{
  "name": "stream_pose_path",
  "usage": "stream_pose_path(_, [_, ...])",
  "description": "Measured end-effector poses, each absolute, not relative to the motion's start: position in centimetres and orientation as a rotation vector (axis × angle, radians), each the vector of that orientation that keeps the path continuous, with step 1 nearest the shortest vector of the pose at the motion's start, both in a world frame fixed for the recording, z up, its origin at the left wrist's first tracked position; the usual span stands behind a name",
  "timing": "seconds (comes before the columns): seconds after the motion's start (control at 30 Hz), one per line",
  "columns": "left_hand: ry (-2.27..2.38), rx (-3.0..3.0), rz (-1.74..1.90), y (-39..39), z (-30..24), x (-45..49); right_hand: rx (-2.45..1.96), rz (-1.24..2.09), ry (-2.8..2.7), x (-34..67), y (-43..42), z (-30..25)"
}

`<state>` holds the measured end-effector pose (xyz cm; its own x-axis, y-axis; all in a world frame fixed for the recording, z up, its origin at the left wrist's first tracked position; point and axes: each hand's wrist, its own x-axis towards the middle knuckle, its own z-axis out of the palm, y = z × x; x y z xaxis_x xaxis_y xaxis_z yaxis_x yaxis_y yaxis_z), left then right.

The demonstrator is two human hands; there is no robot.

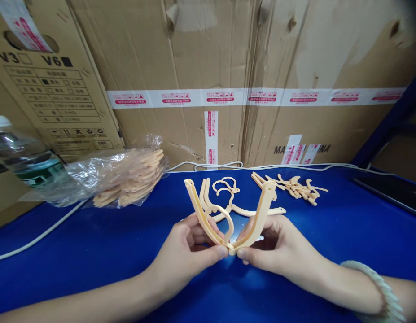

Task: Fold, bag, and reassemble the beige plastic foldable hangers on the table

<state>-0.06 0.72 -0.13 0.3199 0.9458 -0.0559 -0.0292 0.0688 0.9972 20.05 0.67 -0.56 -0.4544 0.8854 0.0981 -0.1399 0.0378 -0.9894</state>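
Observation:
Between both hands is a cream plastic folding hanger [260, 215], its two arms angled up in a V and its round hook standing between them. My left hand [190, 246] grips the left arm close to the centre joint, thumb pressed near the pivot. My right hand [273, 244] pinches the right arm beside the same joint. Just beyond them on the blue table lie a second hanger [258, 211] with spread arms, partly hidden by the held one, a pair of loose hanger arms [205, 193] and a loose hook [228, 181].
A pile of cream hanger parts [302, 187] lies at the back right. At the left are a clear plastic bag [127, 179] of hanger arms and a water bottle [29, 157]. Cardboard boxes [181, 58] wall off the back, with a white cable [295, 166] along their foot.

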Motion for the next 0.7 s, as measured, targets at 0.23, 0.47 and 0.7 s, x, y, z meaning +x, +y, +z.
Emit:
stream_pose_path(0.23, [0.966,1.293,0.963,0.6,0.6,-0.2,-0.906,1.497,-1.595,20.2,1.1,0.3])
stream_pose_path(0.47, [1.022,1.236,1.073,1.4,2.1,-1.1,-0.776,1.241,-1.903,24.8,3.9,5.1])
stream_pose_path(0.7, [1.120,1.218,1.271,3.2,1.9,-2.5,-0.901,0.629,-2.424,29.1,6.5,5.4])
